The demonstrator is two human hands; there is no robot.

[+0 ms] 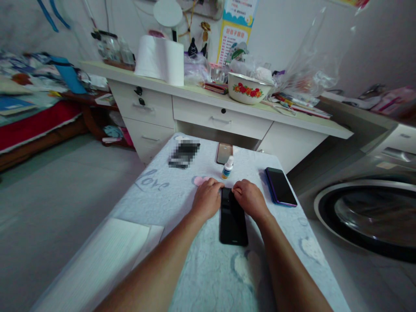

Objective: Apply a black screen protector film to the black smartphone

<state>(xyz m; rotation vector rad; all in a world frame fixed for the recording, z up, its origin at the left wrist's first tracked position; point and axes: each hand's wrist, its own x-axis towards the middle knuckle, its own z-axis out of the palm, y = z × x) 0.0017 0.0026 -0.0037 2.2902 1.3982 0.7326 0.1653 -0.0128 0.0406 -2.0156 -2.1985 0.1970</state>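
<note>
The fingers of the left hand are bending over the upper left corner of a black phone, while those of the right hand are curling together at its upper right edge; whether either set is closing on anything is something the view is not showing clearly. The black phone is lying flat between the forearms, its dark face pointing up and its long side running toward the wearer, on a tabletop covered by a pale patterned cloth. Just beyond the hands, a small white-capped bottle is standing upright, and behind it a brownish flat rectangular item is lying near the far edge. Off to the right, a second phone with a purple edge is resting near the side of the cloth. To the far left, a dark item is appearing only as pixelated blocks, and nearer the wearer a white sheet is lying flat. Farther out, a flowered bowl and a white roll are sitting on a drawered desk, with a washing machine standing at the right
</note>
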